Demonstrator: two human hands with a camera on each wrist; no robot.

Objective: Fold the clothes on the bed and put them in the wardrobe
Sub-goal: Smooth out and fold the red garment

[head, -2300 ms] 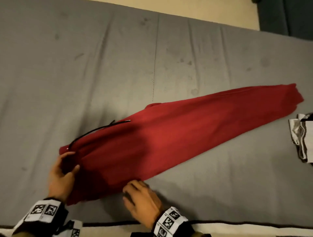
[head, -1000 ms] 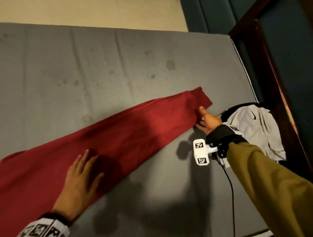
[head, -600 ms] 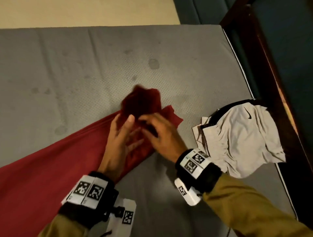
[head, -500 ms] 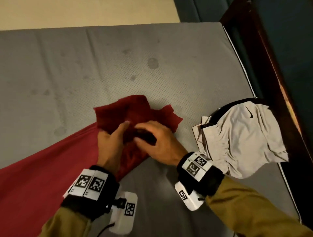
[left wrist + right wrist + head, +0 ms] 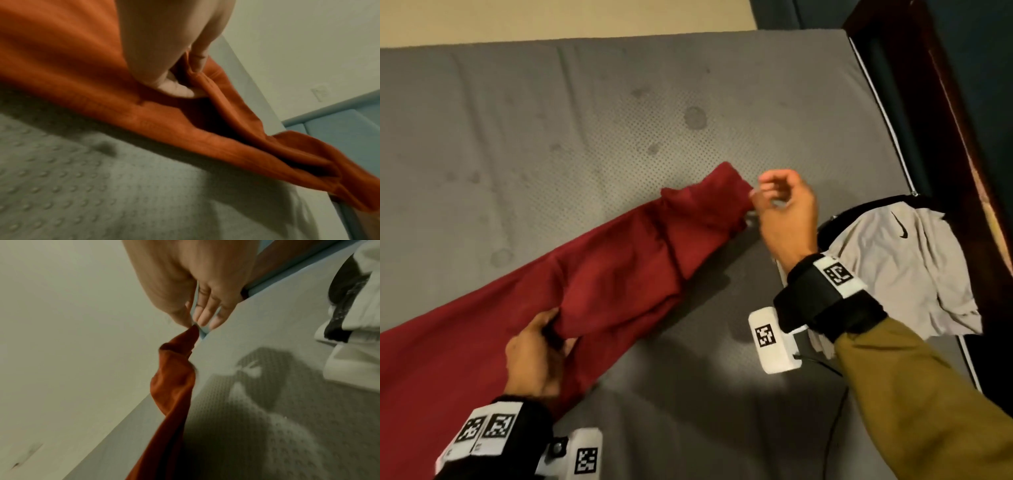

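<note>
The long red garment (image 5: pixel 599 274) lies slantwise across the grey mattress (image 5: pixel 585 120), its far end folded back over itself. My left hand (image 5: pixel 541 349) grips the folded layer's edge near the garment's middle; the left wrist view shows my thumb and fingers (image 5: pixel 185 91) curled into the red cloth (image 5: pixel 185 129). My right hand (image 5: pixel 784 205) pinches the corner of the far end between thumb and forefinger. In the right wrist view the red cloth (image 5: pixel 174 386) hangs from that pinch (image 5: pixel 192 325), lifted off the mattress.
A crumpled grey and black garment (image 5: pixel 893 260) with a small logo lies at the mattress's right edge, just beside my right wrist. A dark wooden bed frame (image 5: pixel 962 137) runs along the right. Bare mattress stretches behind and in front of the red garment.
Half a second ago both hands were together on the bunched far end. Now they have spread apart: the left slid back along the garment, the right pulled the corner out to the right.
</note>
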